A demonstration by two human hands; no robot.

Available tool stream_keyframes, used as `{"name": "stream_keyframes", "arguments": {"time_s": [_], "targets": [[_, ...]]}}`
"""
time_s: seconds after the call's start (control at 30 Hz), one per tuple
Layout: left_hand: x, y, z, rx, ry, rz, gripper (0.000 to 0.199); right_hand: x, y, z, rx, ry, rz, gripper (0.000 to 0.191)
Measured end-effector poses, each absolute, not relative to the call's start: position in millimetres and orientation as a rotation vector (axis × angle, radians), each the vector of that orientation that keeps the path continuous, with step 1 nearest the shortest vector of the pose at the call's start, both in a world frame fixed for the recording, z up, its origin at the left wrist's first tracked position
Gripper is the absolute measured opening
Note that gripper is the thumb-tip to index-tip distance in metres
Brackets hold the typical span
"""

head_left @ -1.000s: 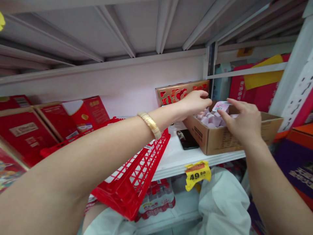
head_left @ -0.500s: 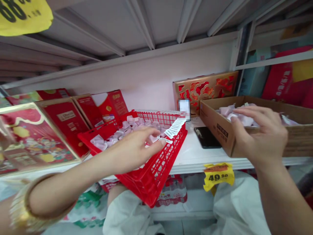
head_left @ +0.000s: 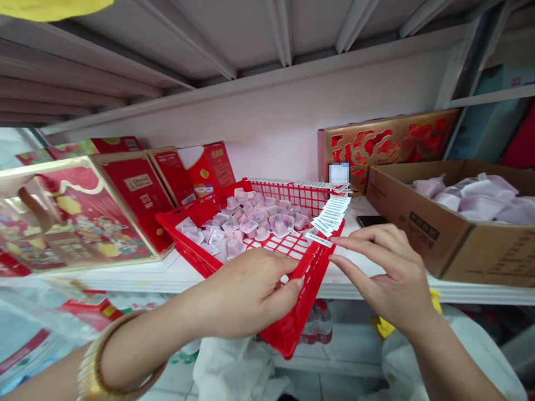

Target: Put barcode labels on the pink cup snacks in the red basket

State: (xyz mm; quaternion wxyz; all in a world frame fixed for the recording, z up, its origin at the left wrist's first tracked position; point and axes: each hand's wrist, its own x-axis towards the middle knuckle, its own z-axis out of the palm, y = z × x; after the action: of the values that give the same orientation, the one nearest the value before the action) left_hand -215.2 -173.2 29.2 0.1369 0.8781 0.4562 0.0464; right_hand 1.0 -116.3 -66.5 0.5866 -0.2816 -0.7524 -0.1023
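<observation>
A red plastic basket (head_left: 278, 326) stands tilted over the shelf's front edge, holding many small pale-purple jelly cups (head_left: 254, 217). Narrow white barcode labels (head_left: 332, 214) hang in an overlapping row along its right and back rims. My left hand (head_left: 259, 292), with a gold bracelet at the wrist, is over the basket's front right part. Its fingers are curled against the thumb; what lies between them is hidden. My right hand (head_left: 387, 273) is just right of the basket, index fingertip at the end of the lowest label (head_left: 318, 239), thumb apart below.
A cardboard box (head_left: 430, 234) of pale-purple bagged pieces sits at right, with a dark phone (head_left: 371, 221) partly hidden beside it. Red and gold gift boxes (head_left: 136, 195) stand at left, another (head_left: 388, 142) at the back. The upper shelf (head_left: 200, 39) hangs overhead.
My right hand has left the cardboard box and come left to the labels. My left hand has drawn back from above the jelly cups to the basket's front, its fingers now curled. The view has shifted.
</observation>
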Motion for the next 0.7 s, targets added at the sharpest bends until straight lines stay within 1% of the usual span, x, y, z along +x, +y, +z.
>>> {"name": "stream_keyframes", "arguments": {"time_s": [0.2,0.27,0.47,0.57,0.7], "targets": [[-219.1,-176.0,18.1,2.712,1.315,0.155,0.016,-9.1,-107.3,-77.3,-0.657,-1.758,-0.233,0.017],[-221.6,-176.5,15.3,2.791,1.277,0.188,0.017,-11.6,-105.6,-78.3,-0.660,-1.744,-0.245,0.016],[-228.1,-169.2,16.7,2.903,1.165,0.183,0.018,-19.6,-102.0,-71.0,-0.674,-1.661,-0.312,0.005],[-235.1,-164.7,16.8,2.923,1.133,0.190,0.020,-23.9,-103.9,-62.8,-0.662,-1.590,-0.283,0.005],[-252.6,-161.6,18.1,2.872,1.114,0.264,0.023,-26.3,-114.6,-56.8,-0.606,-1.508,-0.183,0.011]]}}
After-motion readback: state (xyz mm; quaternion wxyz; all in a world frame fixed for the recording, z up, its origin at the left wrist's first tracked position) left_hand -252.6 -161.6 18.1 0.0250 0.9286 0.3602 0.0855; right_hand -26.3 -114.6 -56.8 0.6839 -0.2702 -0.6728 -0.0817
